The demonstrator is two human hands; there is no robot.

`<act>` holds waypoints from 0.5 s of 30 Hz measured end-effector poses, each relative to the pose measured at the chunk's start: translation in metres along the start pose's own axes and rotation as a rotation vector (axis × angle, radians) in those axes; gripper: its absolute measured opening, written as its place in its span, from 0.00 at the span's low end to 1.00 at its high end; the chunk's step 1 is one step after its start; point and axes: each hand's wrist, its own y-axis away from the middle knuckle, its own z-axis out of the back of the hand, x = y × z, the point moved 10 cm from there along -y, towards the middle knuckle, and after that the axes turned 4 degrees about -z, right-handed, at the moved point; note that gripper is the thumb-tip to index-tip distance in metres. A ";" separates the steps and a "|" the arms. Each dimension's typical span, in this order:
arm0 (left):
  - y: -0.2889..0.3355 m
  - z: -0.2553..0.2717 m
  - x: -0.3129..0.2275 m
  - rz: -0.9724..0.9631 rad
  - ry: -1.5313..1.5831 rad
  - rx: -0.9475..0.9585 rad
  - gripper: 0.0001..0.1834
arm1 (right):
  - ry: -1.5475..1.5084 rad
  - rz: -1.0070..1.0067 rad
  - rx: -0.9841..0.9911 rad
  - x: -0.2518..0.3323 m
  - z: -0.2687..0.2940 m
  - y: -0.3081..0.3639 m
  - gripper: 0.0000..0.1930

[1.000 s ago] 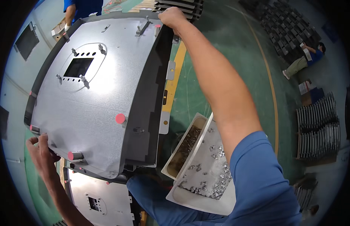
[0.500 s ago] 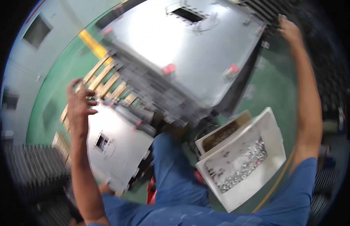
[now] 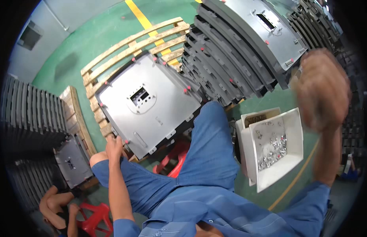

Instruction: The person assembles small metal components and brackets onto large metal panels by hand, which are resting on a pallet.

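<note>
Currently | left hand (image 3: pixel 114 147) curled beside metal panel (image 3: pixel 151 108), hold unclear | right hand (image 3: pixel 322 90) blurred, openness/hold unclear

Up at the left, a pale wall (image 3: pixel 53 43) is curving round, a dark window (image 3: pixel 29 36) sitting in it. Green floor (image 3: pixel 92 43) is spreading below, and a yellow stripe (image 3: pixel 139 15) is running towards a wooden pallet (image 3: pixel 112 54). One red stool (image 3: pixel 179 156) is peeking out near the centre; another (image 3: pixel 98 219) is standing lower left, where a person (image 3: pixel 51 201) is bending a leg beside it.
</note>
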 end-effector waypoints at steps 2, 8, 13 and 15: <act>0.013 0.016 -0.012 0.058 -0.012 -0.067 0.26 | -0.146 -0.056 -0.046 0.036 -0.011 0.029 0.18; -0.013 -0.030 0.012 0.022 -0.125 0.113 0.28 | -0.100 -1.266 0.950 -0.001 -0.069 0.335 0.10; -0.050 -0.037 0.034 -0.099 -0.037 -0.054 0.25 | -0.338 -1.372 1.279 0.030 -0.082 0.487 0.16; -0.059 -0.058 0.061 0.054 0.492 0.223 0.18 | -0.371 -1.403 1.063 0.017 -0.090 0.483 0.15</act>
